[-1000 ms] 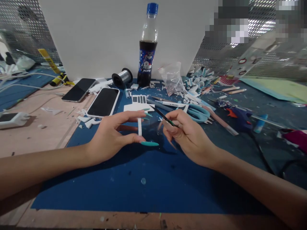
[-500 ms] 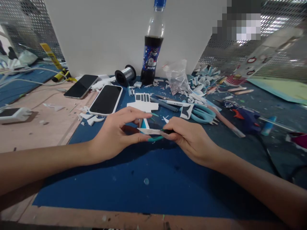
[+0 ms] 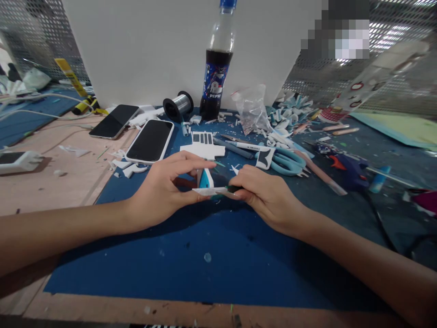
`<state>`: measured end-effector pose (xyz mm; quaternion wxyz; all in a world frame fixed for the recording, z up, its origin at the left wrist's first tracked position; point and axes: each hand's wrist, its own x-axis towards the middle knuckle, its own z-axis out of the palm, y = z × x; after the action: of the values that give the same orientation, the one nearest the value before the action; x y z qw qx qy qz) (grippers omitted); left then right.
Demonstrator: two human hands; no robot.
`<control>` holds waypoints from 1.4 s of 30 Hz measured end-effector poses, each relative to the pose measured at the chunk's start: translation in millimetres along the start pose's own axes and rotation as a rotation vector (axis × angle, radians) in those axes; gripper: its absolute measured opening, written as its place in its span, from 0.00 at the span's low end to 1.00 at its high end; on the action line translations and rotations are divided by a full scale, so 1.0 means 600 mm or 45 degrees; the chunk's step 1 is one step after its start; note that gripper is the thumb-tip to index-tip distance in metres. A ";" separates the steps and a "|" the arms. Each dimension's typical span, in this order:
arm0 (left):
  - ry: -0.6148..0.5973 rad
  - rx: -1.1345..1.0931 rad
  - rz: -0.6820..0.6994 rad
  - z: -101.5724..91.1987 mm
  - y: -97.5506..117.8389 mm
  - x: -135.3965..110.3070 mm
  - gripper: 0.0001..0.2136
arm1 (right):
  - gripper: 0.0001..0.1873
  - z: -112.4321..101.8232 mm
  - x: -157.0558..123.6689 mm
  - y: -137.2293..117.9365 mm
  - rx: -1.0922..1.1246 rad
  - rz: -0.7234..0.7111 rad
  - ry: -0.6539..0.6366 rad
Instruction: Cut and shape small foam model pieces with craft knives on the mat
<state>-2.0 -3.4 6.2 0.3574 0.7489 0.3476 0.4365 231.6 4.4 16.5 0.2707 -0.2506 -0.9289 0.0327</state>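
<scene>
Between its thumb and fingers, my left hand grips a small white-and-blue foam piece, held just above the blue mat. My right hand is closed around a craft knife; its dark handle is mostly hidden in the fist. The blade points left and lies along the near side of the foam piece, close to my left thumb. Whether the edge touches the foam I cannot tell. Beyond my hands lie a white cut-out with dark windows and blue-handled scissors.
Two phones lie at the left, one black and one in a white case. A wire spool and a Pepsi bottle stand behind. Foam scraps are piled at the back right, near a glue gun.
The knife blade has moved down toward me, from across the foam piece to its near side, showing more of the blue face. My left hand has barely moved.
</scene>
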 end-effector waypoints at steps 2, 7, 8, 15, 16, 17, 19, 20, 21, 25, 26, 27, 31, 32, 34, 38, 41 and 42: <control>-0.004 -0.006 0.005 0.000 -0.002 0.000 0.19 | 0.20 0.000 0.000 0.000 -0.007 0.008 -0.004; 0.012 -0.002 0.015 0.001 -0.004 0.001 0.19 | 0.19 0.000 0.000 0.000 0.024 -0.001 -0.013; 0.020 0.004 0.017 0.002 -0.004 0.001 0.19 | 0.19 0.001 0.000 -0.001 0.032 -0.001 -0.010; -0.007 0.120 0.057 0.004 -0.004 0.000 0.18 | 0.18 0.004 0.000 -0.004 0.075 0.014 -0.033; -0.018 0.137 0.061 0.004 -0.004 -0.001 0.18 | 0.18 0.004 0.000 -0.004 0.077 0.018 -0.033; -0.028 0.149 0.068 0.004 -0.004 -0.001 0.18 | 0.18 0.004 0.000 -0.005 0.078 0.021 -0.035; -0.040 0.157 0.086 0.003 -0.004 -0.001 0.18 | 0.19 0.004 0.001 -0.006 0.078 0.022 -0.034; -0.042 0.155 0.094 0.003 -0.004 -0.001 0.17 | 0.19 0.003 0.002 -0.007 0.077 0.022 -0.033; -0.041 0.149 0.099 0.003 -0.003 0.000 0.17 | 0.19 0.003 0.002 -0.007 0.074 0.023 -0.030; -0.051 0.092 0.074 0.003 -0.001 -0.001 0.15 | 0.19 0.002 0.003 -0.004 0.080 0.014 -0.023; -0.052 0.082 0.071 0.003 0.000 -0.001 0.15 | 0.19 0.002 0.002 -0.003 0.086 0.008 -0.022; -0.053 0.080 0.072 0.003 0.000 -0.001 0.15 | 0.19 0.002 0.002 -0.001 0.093 0.003 -0.022; -0.076 0.163 0.126 0.000 -0.001 -0.002 0.16 | 0.18 0.004 0.001 0.000 0.113 0.010 -0.037; -0.097 0.204 0.155 -0.001 -0.002 -0.002 0.16 | 0.18 0.004 0.001 0.000 0.121 0.016 -0.042; -0.148 0.278 0.224 -0.004 -0.004 -0.003 0.17 | 0.19 0.006 0.000 -0.001 0.139 0.029 -0.053; -0.182 0.323 0.266 -0.006 -0.006 -0.004 0.18 | 0.19 0.006 -0.001 0.000 0.183 0.029 -0.028; -0.142 0.278 0.206 -0.004 -0.005 -0.003 0.19 | 0.19 0.003 -0.001 0.000 0.203 0.025 -0.007; -0.127 0.245 0.181 -0.002 -0.005 -0.003 0.19 | 0.19 0.002 0.000 0.000 0.206 0.021 -0.014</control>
<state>-4.6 -2.9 3.6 0.2689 0.8232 0.3156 0.3878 231.2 4.2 15.7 0.2847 -0.2352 -0.9226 0.1113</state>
